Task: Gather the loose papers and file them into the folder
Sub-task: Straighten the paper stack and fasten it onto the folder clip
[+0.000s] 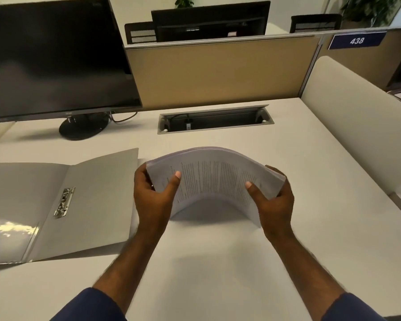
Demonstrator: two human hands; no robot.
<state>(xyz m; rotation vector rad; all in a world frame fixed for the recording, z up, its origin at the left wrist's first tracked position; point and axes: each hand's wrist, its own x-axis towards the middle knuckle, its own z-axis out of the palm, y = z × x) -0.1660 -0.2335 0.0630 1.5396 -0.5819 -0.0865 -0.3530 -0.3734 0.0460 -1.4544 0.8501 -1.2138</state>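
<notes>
In the head view, both hands are gripping a stack of papers [215,177] above the surface [218,262]. The left hand [153,195] is closing its grip on the stack's left edge and the right hand [276,205] on its right edge, bowing the sheets upward between them. The folder [90,205] is lying open just left of the left hand.

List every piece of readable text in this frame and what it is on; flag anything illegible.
"438": white digits on the blue sign on the partition at upper right.
Printed lines on the top sheet of the paper stack, held bowed between the left hand and the right hand: too small and blurred to read.
Logo on the monitor lower bezel: unreadable.
</notes>
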